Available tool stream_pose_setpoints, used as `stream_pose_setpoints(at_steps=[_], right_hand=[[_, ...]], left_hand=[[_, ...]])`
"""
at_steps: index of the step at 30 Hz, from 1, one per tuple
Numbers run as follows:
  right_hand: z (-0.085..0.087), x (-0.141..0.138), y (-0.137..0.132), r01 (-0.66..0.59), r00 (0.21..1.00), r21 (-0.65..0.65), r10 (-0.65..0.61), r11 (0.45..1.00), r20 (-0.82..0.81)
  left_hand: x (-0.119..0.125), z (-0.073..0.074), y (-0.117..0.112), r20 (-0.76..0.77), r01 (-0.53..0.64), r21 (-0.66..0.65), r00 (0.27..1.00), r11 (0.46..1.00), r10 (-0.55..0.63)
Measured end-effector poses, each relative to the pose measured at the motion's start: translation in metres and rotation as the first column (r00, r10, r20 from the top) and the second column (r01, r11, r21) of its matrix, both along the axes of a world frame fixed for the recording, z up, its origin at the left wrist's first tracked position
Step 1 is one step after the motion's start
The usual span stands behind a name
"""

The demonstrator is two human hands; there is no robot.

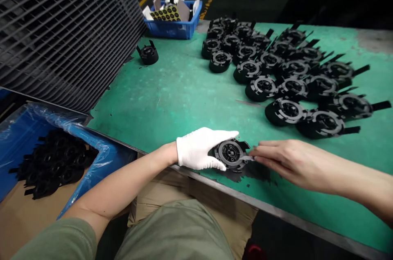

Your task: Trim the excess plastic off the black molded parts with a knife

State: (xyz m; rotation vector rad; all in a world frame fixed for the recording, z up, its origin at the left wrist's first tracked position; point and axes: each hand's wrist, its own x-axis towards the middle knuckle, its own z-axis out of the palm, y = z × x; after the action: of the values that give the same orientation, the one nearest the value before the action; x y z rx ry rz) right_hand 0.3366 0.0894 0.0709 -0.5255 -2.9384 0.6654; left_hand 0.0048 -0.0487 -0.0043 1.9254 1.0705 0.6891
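Note:
My left hand (201, 149), in a white glove, grips a round black plastic part (231, 152) from its left side, thumb and fingers curved around the rim. The part lies face up near the front edge of the green table. My right hand (285, 157) is bare and pinches a small, thin, pale blade-like tool (248, 158). Its tip reaches the right side of the part's grey ring. The tool's grip is mostly hidden by my fingers.
Several similar black parts (264, 86) stand in rows at the right. Another single part (148, 54) stands at the far left, beside stacked dark trays (61, 26). At the back is a blue bin (172, 28) with stickers and scraps. A plastic-lined blue crate (101, 145) holds more parts.

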Motion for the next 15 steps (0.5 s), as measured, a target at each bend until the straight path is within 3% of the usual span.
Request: stream_pose_setpoints(at_steps=[1, 2, 5, 7, 11, 15], right_hand=[[-0.001, 0.006, 0.001, -0.061, 0.998, -0.059, 0.062, 0.996, 0.011], [-0.004, 0.014, 0.001, -0.045, 0.999, -0.095, 0.046, 0.994, 0.002], [-0.021, 0.036, -0.001, 0.228, 0.964, 0.024, -0.222, 0.973, -0.143], [-0.034, 0.041, -0.01, 0.325, 0.931, 0.092, -0.301, 0.941, -0.206], [-0.053, 0.023, -0.051, 0.437, 0.874, 0.11, -0.393, 0.893, -0.288], [-0.056, -0.006, -0.093, 0.444, 0.858, -0.014, -0.429, 0.896, -0.282]], left_hand=[[-0.001, 0.002, -0.001, 0.0, -0.008, -0.006, 1.0, 1.0, 0.008], [-0.002, 0.003, -0.002, 0.001, -0.017, -0.006, 1.0, 1.0, 0.017], [-0.001, 0.005, -0.002, -0.003, -0.057, 0.036, 0.998, 0.998, 0.057], [0.002, 0.005, 0.0, -0.013, -0.08, 0.077, 0.997, 0.994, 0.081], [0.009, -0.001, -0.004, -0.017, -0.149, 0.131, 0.988, 0.98, 0.152], [0.008, -0.014, -0.028, 0.101, -0.248, 0.166, 0.967, 0.954, 0.234]])
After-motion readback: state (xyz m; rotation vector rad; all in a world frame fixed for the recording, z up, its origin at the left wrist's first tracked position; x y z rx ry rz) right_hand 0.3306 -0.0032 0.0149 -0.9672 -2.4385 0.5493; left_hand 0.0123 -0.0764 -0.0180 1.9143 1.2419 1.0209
